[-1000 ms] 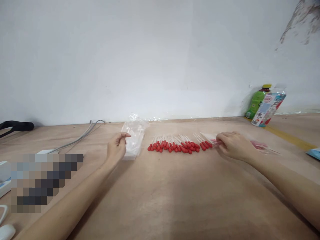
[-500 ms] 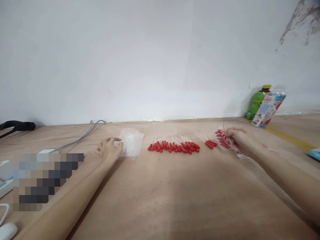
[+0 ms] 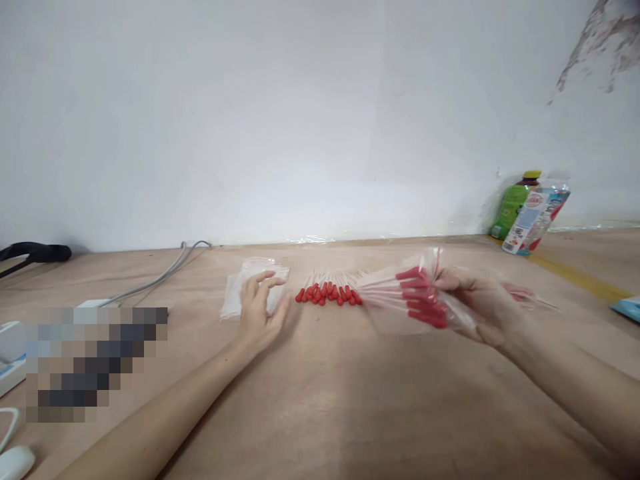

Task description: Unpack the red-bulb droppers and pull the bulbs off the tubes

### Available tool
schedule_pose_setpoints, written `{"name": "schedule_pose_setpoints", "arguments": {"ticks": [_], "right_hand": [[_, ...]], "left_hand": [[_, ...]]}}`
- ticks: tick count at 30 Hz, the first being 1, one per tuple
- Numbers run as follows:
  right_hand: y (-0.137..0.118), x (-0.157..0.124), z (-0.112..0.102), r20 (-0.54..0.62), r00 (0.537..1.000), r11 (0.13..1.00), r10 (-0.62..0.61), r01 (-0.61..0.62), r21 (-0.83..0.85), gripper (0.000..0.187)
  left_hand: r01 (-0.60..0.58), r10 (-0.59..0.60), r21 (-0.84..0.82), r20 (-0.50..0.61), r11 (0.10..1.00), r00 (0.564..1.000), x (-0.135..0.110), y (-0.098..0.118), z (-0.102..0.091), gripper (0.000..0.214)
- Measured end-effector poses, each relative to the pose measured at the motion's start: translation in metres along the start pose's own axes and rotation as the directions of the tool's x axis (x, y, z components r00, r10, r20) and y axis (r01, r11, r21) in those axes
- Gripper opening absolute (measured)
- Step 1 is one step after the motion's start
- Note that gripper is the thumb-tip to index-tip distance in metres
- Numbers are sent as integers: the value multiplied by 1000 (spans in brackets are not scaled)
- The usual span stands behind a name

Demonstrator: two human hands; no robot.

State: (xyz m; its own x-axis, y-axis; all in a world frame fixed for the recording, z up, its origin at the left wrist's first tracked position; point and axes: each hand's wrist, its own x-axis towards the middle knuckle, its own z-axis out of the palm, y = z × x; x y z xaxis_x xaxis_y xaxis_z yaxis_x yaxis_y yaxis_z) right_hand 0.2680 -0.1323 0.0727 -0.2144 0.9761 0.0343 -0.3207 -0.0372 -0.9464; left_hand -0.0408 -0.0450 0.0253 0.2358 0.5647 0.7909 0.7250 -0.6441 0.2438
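My right hand grips a clear zip bag that holds several red-tipped white sticks. The bag is lifted over the table and slightly blurred, its red seal line near my fingers. My left hand hovers with fingers apart over the right side of a stack of empty clear zip bags, nothing held in it. Between the hands lies a row of loose red-tipped sticks, white ends toward the wall. The lifted bag hides the right part of this row.
Behind my right hand lies another bag with red-tipped sticks. Two bottles stand by the wall at right, a green one and a clear labelled one. At left are a grey cable, a black strap and a pixelated patch.
My right hand has raised the filled bag and swung it left toward the row. My left hand has moved right across the stack of bags, its fingers spreading.
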Motion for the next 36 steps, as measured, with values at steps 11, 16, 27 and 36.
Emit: {"name": "schedule_pose_setpoints", "arguments": {"ticks": [11, 16, 27, 36], "right_hand": [[78, 5, 42, -4, 927, 909, 375, -369, -193, 28], [75, 4, 29, -71, 975, 778, 213, -213, -591, 23], [77, -3, 24, 570, 720, -80, -395, 591, -802, 20], [86, 13, 21, 747, 481, -345, -460, 678, -649, 17]], "left_hand": [[-35, 298, -386, 647, 922, 702, -31, 70, -15, 58], [-86, 302, -321, 720, 943, 624, -28, 62, -12, 60], [-57, 299, -402, 573, 914, 763, -19, 57, -11, 32], [-154, 442, -487, 560, 860, 701, -10, 64, 11, 23]]}}
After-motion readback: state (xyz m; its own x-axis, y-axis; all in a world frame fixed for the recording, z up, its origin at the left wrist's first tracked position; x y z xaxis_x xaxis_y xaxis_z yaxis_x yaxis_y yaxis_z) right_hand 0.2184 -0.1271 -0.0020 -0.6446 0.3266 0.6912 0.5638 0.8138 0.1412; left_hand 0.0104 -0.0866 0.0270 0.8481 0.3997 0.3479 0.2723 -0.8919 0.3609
